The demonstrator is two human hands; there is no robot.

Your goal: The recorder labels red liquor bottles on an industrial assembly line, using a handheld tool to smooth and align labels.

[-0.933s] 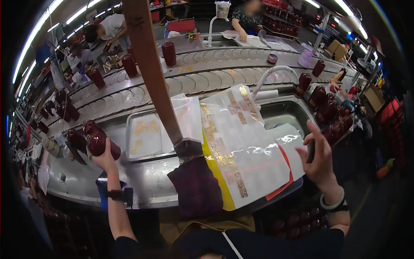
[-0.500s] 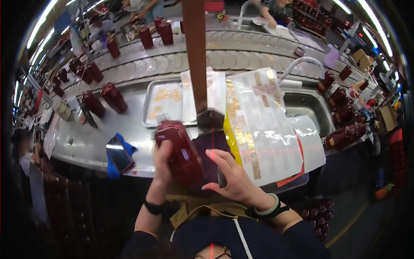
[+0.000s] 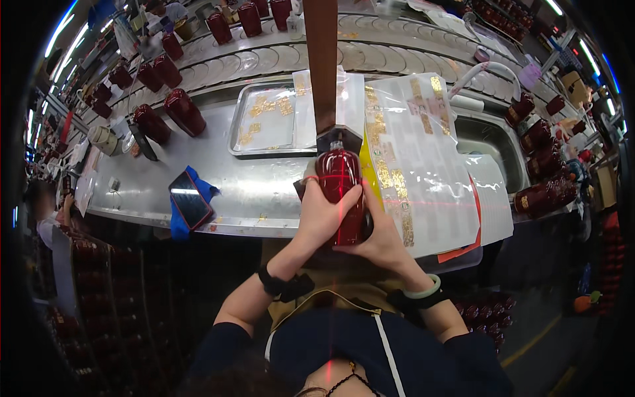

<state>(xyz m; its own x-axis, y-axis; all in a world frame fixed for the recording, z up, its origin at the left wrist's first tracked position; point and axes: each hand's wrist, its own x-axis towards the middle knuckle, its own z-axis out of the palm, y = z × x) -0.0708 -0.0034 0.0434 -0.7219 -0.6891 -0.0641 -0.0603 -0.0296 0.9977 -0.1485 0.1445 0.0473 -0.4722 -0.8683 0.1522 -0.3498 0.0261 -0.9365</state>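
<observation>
A glossy dark-red bottle (image 3: 339,171) lies between my hands in front of me, its top end pointing away, under a brown upright post (image 3: 322,73). My left hand (image 3: 322,218) is closed round its left side, with the thumb on top. Along the right side and the near end, my right hand (image 3: 383,239) grips it too. Thin red light lines cross on the bottle. Just right of it lies a clear sheet (image 3: 430,178) with gold decals over a yellow edge. What lies under the bottle is hidden.
A metal tray (image 3: 236,135) with gold decals sits beyond my left hand. Further left, a dark phone-like device (image 3: 190,200) lies on a blue cloth (image 3: 178,229). Red bottles (image 3: 184,111) stand at the back left and near the sink (image 3: 512,159). A conveyor (image 3: 264,61) runs behind.
The bottle has moved right and away from me, under the post, and turned straight. My right hand, open beside it before, now grips it. The whole view has shifted slightly.
</observation>
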